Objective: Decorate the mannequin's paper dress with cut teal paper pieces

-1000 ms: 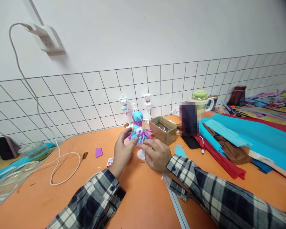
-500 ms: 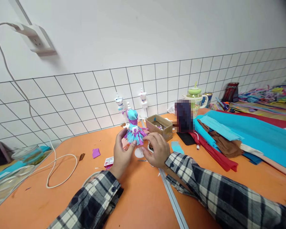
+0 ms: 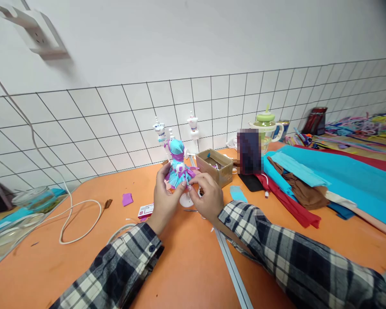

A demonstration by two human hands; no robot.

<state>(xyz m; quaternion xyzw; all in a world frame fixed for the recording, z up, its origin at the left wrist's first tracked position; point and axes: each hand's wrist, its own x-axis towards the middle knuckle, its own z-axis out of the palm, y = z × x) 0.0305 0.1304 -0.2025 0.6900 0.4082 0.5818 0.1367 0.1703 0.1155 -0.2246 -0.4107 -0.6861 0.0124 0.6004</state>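
Left hand [image 3: 167, 198] grips the skirt [image 3: 179, 176] of the dressed figure [image 3: 176, 149]; right hand [image 3: 208, 198] pinches its hem. It stands between them, beside the cardboard box [image 3: 227, 177]. Wrap and skirt are on; what's left, I can't tell.

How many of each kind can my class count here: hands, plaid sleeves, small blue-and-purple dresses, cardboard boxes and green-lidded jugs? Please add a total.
Hands: 2 (left hand, right hand)
Plaid sleeves: 2 (left sleeve, right sleeve)
Blue-and-purple dress: 1
Cardboard box: 1
Green-lidded jug: 1
Total: 7
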